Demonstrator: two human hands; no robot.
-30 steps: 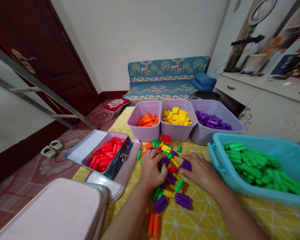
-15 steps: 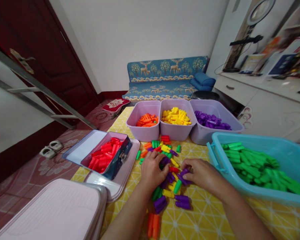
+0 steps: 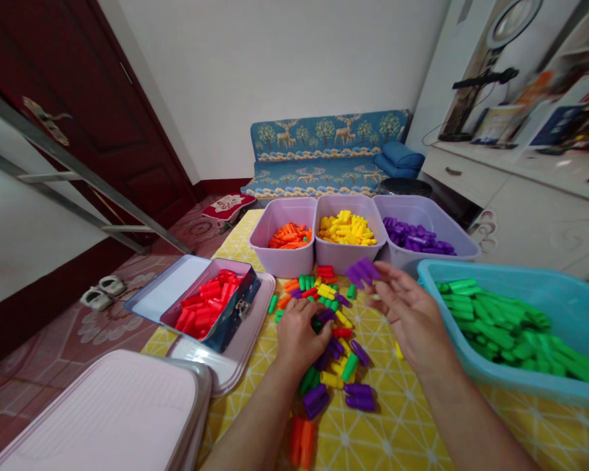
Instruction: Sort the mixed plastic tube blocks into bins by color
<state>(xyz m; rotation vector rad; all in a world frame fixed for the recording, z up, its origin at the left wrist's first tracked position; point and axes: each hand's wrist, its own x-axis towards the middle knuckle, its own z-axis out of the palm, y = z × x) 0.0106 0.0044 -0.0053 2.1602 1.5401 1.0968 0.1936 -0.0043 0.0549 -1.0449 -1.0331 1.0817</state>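
Observation:
Small tube-shaped plastic pieces, much like marker caps, lie in a mixed-colour pile on the yellow tablecloth. My right hand [image 3: 406, 311] is raised to the right of the pile, its fingertips pinching a joined bunch of purple plastic caps [image 3: 362, 272]. That bunch is in front of the middle and right lilac bins. My left hand [image 3: 302, 330] rests on the pile, fingers curled around a purple cap [image 3: 326, 316]; its grip is partly hidden. Near it lie a green cap [image 3: 350, 367], a yellow cap [image 3: 332, 379] and purple caps [image 3: 358, 396]. Orange caps [image 3: 302, 442] lie close to me.
Lilac bins hold orange [image 3: 290, 235], yellow [image 3: 347, 229] and purple pieces [image 3: 417, 237]. A turquoise tub [image 3: 515, 275] at right holds green ones. On the left, an open tin [image 3: 245, 297] of red pieces sits on a lid, beside stacked pale pink lids [image 3: 103, 412].
My right hand has lifted a bunch of purple caps from the pile, moving up and away toward the lilac bins. My left hand has stayed on the pile.

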